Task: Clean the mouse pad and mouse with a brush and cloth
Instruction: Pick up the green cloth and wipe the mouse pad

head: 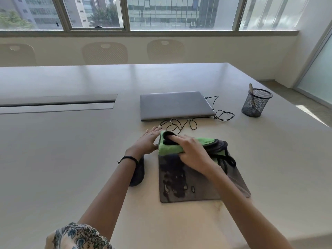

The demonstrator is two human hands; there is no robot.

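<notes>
- The right hand's [195, 153] fingers [175, 139] lie fairly straight and slightly spread, and press down on a green cloth [169, 149] with dark trim.
- The left hand's [146, 142] fingers [152, 131] are straight and close together, flat on the table [71, 159], pointing to 1 o'clock and touching the cloth's left edge.
- The cloth is bunched on the 12 o'clock end of the mouse pad [179, 186], which is dark with blotchy patches and lies flat in front of the person.
- The mouse [138, 172] sits on the table just beside the pad at its 9 o'clock side, partly hidden under the left forearm.
- A dark band [128, 158] circles the left wrist.
- A closed grey laptop [174, 105] lies at 12 o'clock from the pad, with a black cable [223, 115] looping from its right side toward the cloth.
- At 2 o'clock stands a black mesh cup [255, 105] with a handle [251, 88] sticking out; I cannot tell what tool it belongs to.
</notes>
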